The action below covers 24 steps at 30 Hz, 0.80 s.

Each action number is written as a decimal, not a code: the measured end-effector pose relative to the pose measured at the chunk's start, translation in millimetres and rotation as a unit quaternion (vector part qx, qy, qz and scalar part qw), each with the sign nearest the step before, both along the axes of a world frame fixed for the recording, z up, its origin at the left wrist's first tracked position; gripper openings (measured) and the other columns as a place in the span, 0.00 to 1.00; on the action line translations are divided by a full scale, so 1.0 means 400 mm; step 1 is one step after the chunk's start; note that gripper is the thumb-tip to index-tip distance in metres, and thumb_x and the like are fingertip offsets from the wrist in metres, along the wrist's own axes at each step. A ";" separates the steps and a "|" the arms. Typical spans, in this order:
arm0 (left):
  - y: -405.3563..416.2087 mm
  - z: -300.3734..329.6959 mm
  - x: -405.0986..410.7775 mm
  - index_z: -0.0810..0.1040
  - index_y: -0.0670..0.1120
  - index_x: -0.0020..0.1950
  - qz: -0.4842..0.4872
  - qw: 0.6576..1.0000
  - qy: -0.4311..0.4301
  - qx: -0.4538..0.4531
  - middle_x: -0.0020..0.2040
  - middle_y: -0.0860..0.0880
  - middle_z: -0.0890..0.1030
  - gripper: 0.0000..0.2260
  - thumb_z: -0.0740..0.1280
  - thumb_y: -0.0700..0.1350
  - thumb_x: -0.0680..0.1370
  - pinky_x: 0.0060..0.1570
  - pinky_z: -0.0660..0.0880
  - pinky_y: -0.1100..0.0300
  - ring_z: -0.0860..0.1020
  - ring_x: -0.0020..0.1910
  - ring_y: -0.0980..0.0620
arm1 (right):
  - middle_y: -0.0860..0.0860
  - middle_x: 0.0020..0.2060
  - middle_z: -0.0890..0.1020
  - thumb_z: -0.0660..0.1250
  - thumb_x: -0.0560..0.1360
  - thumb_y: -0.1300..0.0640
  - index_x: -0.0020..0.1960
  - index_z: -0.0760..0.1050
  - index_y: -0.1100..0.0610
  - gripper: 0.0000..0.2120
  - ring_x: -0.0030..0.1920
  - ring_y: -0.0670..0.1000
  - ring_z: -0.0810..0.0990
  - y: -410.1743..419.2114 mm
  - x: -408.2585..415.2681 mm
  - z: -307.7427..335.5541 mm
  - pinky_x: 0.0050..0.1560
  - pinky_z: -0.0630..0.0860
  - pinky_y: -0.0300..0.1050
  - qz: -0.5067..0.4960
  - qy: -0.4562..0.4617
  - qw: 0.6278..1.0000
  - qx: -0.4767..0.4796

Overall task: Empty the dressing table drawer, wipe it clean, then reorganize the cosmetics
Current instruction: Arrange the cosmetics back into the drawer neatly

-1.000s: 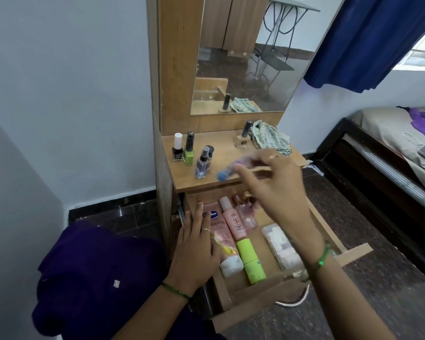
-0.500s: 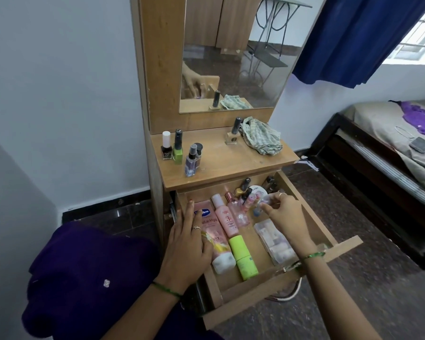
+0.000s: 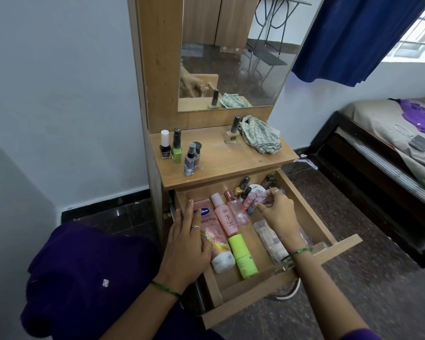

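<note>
Pink lotion tube [image 3: 212,238] and pink bottle [image 3: 225,217], lime-green stick [image 3: 242,256] beside them; up top, green-and-white checked cloth [image 3: 260,137], bright green polish [image 3: 176,149], blue curtain [image 3: 353,38].

At lower centre of the frame, the open drawer [image 3: 312,207] is holding pink tubes, a green stick [image 3: 242,256] and small bottles. The left hand [image 3: 187,246] is lying flat on the drawer's left edge, while the right hand [image 3: 275,212] is pinching a small pink tube [image 3: 249,201] near the back. Nail polish bottles [image 3: 172,146] and a checked cloth [image 3: 260,137] are sitting on the worktop [image 3: 221,158] above
</note>
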State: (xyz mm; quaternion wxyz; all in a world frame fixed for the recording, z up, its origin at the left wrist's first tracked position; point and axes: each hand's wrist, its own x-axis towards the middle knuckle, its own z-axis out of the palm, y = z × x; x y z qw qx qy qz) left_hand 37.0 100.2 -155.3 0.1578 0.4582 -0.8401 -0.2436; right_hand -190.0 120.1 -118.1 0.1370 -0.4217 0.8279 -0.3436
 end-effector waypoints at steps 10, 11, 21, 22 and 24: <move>0.001 0.002 0.000 0.47 0.46 0.78 0.003 1.000 -0.002 -0.001 0.76 0.52 0.35 0.28 0.53 0.50 0.80 0.68 0.39 0.58 0.33 0.70 0.55 | 0.58 0.41 0.81 0.71 0.68 0.68 0.47 0.67 0.61 0.15 0.41 0.54 0.80 -0.006 -0.002 -0.034 0.40 0.75 0.43 -0.018 -0.023 0.998 0.053; 0.001 0.003 0.000 0.47 0.46 0.78 0.004 1.000 -0.002 -0.001 0.76 0.52 0.35 0.28 0.53 0.49 0.80 0.68 0.39 0.58 0.33 0.70 0.55 | 0.59 0.43 0.81 0.72 0.67 0.67 0.47 0.67 0.61 0.15 0.43 0.55 0.80 -0.009 -0.007 -0.041 0.41 0.76 0.44 -0.021 -0.024 0.998 0.060; 0.003 0.005 0.000 0.46 0.47 0.78 0.004 1.000 -0.003 0.007 0.76 0.52 0.35 0.28 0.52 0.50 0.80 0.69 0.39 0.58 0.33 0.70 0.56 | 0.60 0.45 0.80 0.73 0.66 0.67 0.46 0.66 0.60 0.17 0.47 0.59 0.79 -0.008 -0.015 -0.052 0.42 0.76 0.49 -0.023 -0.028 0.995 0.098; 0.004 0.007 0.000 0.46 0.47 0.78 0.006 1.000 0.000 0.010 0.76 0.53 0.34 0.28 0.53 0.49 0.81 0.68 0.39 0.58 0.33 0.70 0.56 | 0.60 0.44 0.79 0.72 0.66 0.69 0.46 0.67 0.60 0.16 0.45 0.59 0.79 -0.003 -0.016 -0.045 0.39 0.74 0.47 -0.028 -0.031 0.995 0.089; 0.006 0.013 0.000 0.45 0.48 0.78 0.008 1.000 0.004 0.011 0.76 0.53 0.34 0.28 0.53 0.49 0.81 0.68 0.39 0.58 0.32 0.69 0.57 | 0.59 0.42 0.77 0.67 0.67 0.71 0.45 0.67 0.62 0.11 0.42 0.58 0.77 0.006 -0.016 -0.029 0.36 0.72 0.45 -0.047 -0.027 0.997 0.055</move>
